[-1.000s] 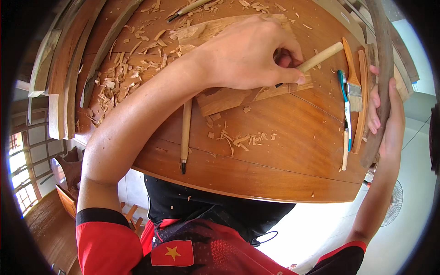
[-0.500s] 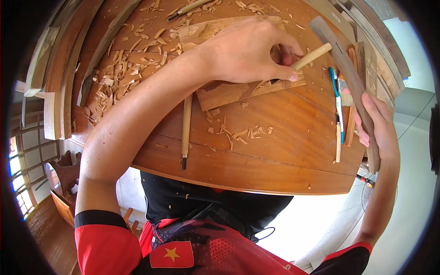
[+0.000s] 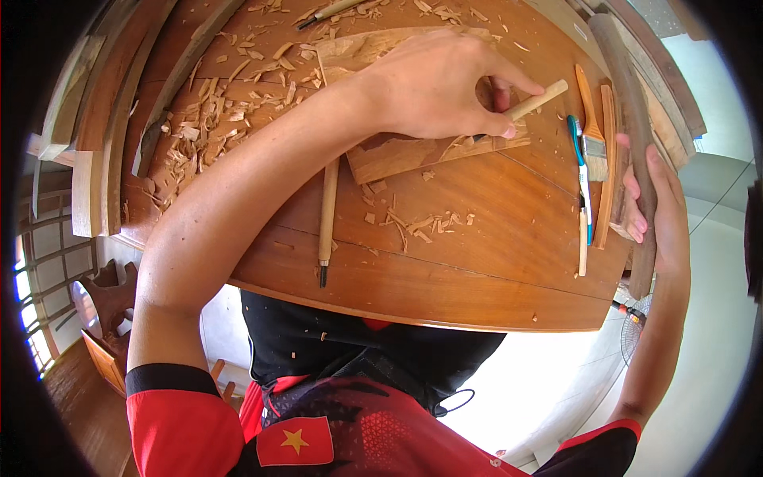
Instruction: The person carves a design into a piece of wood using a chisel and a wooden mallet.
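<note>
My left hand (image 3: 441,87) is closed on a pale wooden-handled carving tool (image 3: 541,99), over a carved board (image 3: 397,163); the tool's tip is mostly hidden. My right hand (image 3: 660,199) grips a long dark wooden stick (image 3: 626,87) at the table's right side. Just left of it lie a thin wooden strip (image 3: 608,167), a flat paintbrush (image 3: 590,119), a teal-and-white brush (image 3: 576,143) and a pale slim handle (image 3: 582,246). Another carving tool (image 3: 327,230) lies below my left forearm.
Wood shavings (image 3: 199,143) are scattered over the wooden table (image 3: 477,286). Long boards (image 3: 95,119) line the left edge, more (image 3: 668,119) the right. A third tool (image 3: 334,12) lies at the back. A fan (image 3: 636,342) stands beyond the right front corner.
Half a second ago the dark stick tilted left over the brushes; it is now back at the right edge, uncovering the paintbrush. My left index finger has stretched along the tool handle.
</note>
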